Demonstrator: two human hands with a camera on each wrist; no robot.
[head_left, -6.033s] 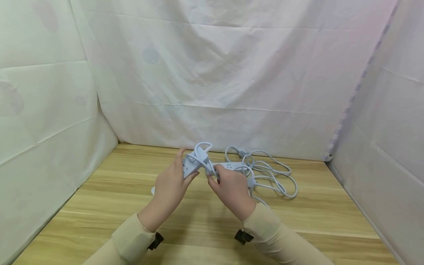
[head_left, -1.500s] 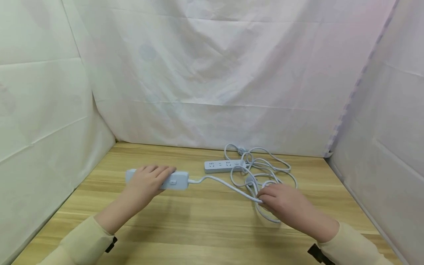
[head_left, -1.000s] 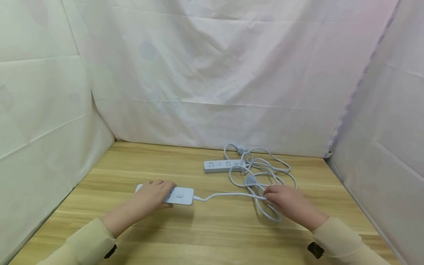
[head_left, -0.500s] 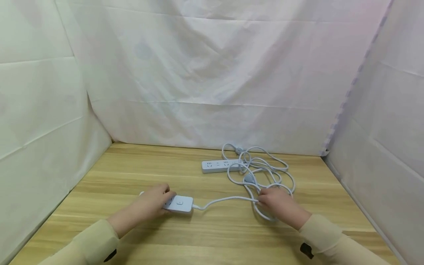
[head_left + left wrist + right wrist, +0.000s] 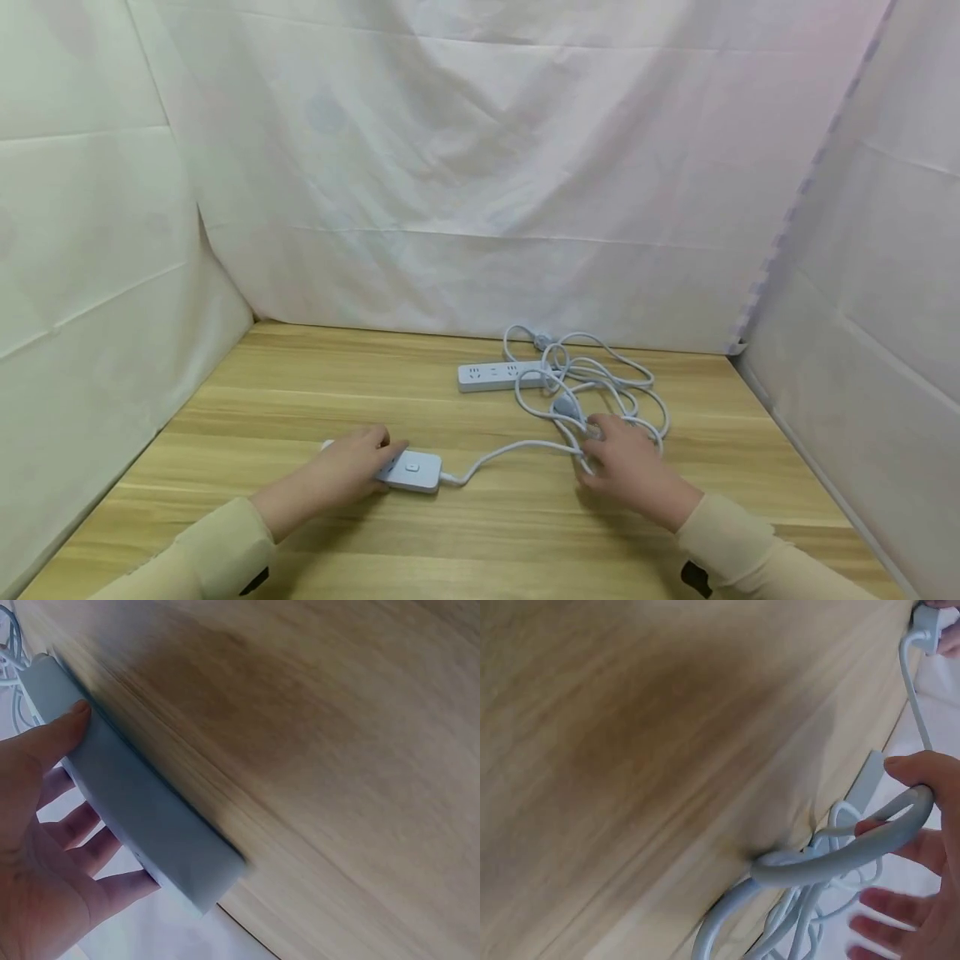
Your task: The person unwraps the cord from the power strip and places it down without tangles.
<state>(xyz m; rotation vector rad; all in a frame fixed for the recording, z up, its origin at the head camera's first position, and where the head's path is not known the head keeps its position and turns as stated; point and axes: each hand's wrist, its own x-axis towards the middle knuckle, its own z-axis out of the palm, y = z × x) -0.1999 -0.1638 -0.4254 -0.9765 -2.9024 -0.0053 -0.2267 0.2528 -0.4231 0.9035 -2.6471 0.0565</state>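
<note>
In the head view, a white power strip (image 5: 410, 471) lies at the front left of the wooden table. My left hand (image 5: 348, 468) grips its left part, thumb along one side and fingers against the other, as the left wrist view shows on the strip's side (image 5: 142, 802). A white cord (image 5: 517, 444) runs from its right end to my right hand (image 5: 630, 467). In the right wrist view, a cord loop (image 5: 855, 851) passes between my thumb and index finger, which stand apart; the other fingers are spread loosely. A round plug (image 5: 566, 406) lies just beyond that hand.
A second white power strip (image 5: 495, 377) lies farther back on the wooden table (image 5: 315, 367), its cord (image 5: 633, 383) tangled in loops to the right with another plug (image 5: 542, 342). White cloth (image 5: 480, 167) hangs behind and on both sides.
The left hand has brought the strip from mid-table to the front left and lowered it. Its cord now stretches rightward. The right hand's fingers have just loosened around the cord.
</note>
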